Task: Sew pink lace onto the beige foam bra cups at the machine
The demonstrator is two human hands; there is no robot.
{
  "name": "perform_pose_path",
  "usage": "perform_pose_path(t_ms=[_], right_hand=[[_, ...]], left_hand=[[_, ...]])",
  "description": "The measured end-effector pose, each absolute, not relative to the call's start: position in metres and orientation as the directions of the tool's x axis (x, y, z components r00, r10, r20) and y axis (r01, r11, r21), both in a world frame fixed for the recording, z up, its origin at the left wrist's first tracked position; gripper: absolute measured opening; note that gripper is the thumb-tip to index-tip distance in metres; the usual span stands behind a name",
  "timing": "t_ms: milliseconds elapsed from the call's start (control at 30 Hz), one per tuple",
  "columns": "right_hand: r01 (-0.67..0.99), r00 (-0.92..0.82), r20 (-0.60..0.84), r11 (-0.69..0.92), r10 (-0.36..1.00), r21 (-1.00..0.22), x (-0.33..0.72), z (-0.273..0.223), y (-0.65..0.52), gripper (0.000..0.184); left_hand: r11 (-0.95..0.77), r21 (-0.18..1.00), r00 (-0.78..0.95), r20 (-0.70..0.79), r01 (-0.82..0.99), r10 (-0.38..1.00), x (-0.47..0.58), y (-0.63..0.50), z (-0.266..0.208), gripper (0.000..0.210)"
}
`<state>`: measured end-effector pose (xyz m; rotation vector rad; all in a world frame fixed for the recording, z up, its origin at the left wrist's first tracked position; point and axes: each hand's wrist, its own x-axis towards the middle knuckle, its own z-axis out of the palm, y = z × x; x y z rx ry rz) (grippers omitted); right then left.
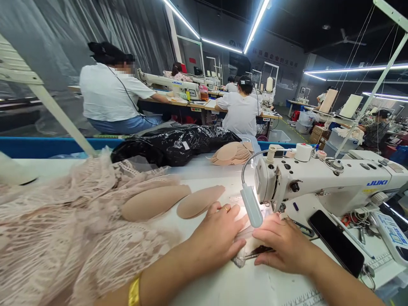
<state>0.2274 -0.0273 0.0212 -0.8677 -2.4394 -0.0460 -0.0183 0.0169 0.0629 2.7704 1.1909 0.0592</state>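
At the needle end of the white sewing machine [321, 178], both hands bear on a small piece of sheer beige fabric [245, 233]. My left hand [219, 231] holds its left side, knuckles bent and thumb toward the right. My right hand [282, 242] has hold of its right side, close to the needle area. A grey gooseneck lamp [251, 206] lights the spot and partly covers it, and the needle itself is hidden. Left of my left hand lie two beige oval pads [200, 202] [156, 203]. Pale pink lace [63, 229] is heaped farther left.
A black phone [336, 242] lies right of my right hand, near scissors [304, 228] and small tools. Behind the table are black plastic bags [175, 144] and a stack of beige pads [231, 153]. Several people sit at other sewing machines ahead.
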Motion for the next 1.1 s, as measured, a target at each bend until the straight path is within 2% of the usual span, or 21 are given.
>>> perform_pose_path(t_ms=[67, 133, 233, 333, 433, 500, 600, 633, 700, 733, 800, 867, 967, 1000, 1100], right_hand=[[0.669, -0.633, 0.436, 0.736, 0.64, -0.109, 0.224, 0.013, -0.022, 0.009], [0.732, -0.609, 0.396, 0.679, 0.687, -0.054, 0.223, 0.006, -0.017, 0.017], [0.765, -0.582, 0.414, 0.644, 0.7, -0.012, 0.228, 0.004, -0.013, 0.025], [0.775, -0.539, 0.472, 0.631, 0.698, -0.048, 0.236, 0.013, -0.016, 0.024], [0.722, -0.558, 0.454, 0.676, 0.695, -0.147, 0.237, 0.021, -0.02, 0.017], [0.679, -0.598, 0.418, 0.71, 0.683, -0.189, 0.233, 0.02, -0.021, 0.008], [0.704, -0.587, 0.423, 0.693, 0.691, -0.154, 0.224, 0.01, -0.019, 0.031], [0.726, -0.573, 0.441, 0.678, 0.691, -0.119, 0.222, 0.006, -0.017, 0.029], [0.755, -0.561, 0.474, 0.654, 0.679, -0.043, 0.221, 0.0, -0.014, 0.008], [0.758, -0.563, 0.485, 0.652, 0.669, -0.019, 0.222, -0.002, -0.013, 0.009], [0.755, -0.564, 0.5, 0.656, 0.657, -0.011, 0.229, 0.0, -0.011, 0.027], [0.752, -0.55, 0.508, 0.658, 0.663, -0.044, 0.239, 0.007, -0.011, 0.031], [0.732, -0.562, 0.47, 0.674, 0.681, -0.101, 0.254, 0.021, -0.011, 0.03], [0.723, -0.571, 0.444, 0.679, 0.69, -0.125, 0.258, 0.026, -0.011, 0.03], [0.705, -0.59, 0.347, 0.674, 0.729, -0.218, 0.268, 0.04, -0.013, 0.024]], left_hand=[[-0.664, 0.087, 0.669, -0.064, 0.743, 0.741, -0.012, 0.01, 0.067, 0.026], [-0.665, 0.082, 0.67, -0.073, 0.743, 0.739, -0.007, 0.005, 0.069, 0.03], [-0.669, 0.091, 0.675, -0.057, 0.737, 0.736, -0.007, 0.003, 0.07, 0.029], [-0.673, 0.127, 0.682, -0.041, 0.728, 0.73, -0.012, 0.006, 0.067, 0.02], [-0.697, 0.119, 0.703, -0.005, 0.707, 0.711, -0.014, 0.011, 0.059, 0.011], [-0.728, 0.101, 0.726, 0.061, 0.678, 0.684, -0.012, 0.015, 0.053, 0.022], [-0.775, 0.163, 0.75, 0.195, 0.611, 0.632, -0.008, 0.018, 0.048, 0.039], [-0.783, 0.199, 0.75, 0.224, 0.589, 0.622, -0.007, 0.019, 0.048, 0.041], [-0.788, 0.265, 0.755, 0.237, 0.555, 0.611, -0.008, 0.018, 0.053, 0.043], [-0.788, 0.295, 0.764, 0.221, 0.54, 0.606, -0.011, 0.018, 0.057, 0.043], [-0.784, 0.357, 0.798, 0.149, 0.507, 0.584, -0.019, 0.017, 0.066, 0.04], [-0.766, 0.422, 0.839, 0.024, 0.485, 0.544, -0.031, 0.016, 0.075, 0.036], [-0.741, 0.451, 0.851, -0.092, 0.499, 0.517, -0.043, 0.016, 0.08, 0.055], [-0.749, 0.439, 0.851, -0.077, 0.496, 0.519, -0.045, 0.016, 0.079, 0.05], [-0.807, 0.401, 0.871, 0.044, 0.433, 0.49, -0.039, 0.016, 0.071, 0.015]])
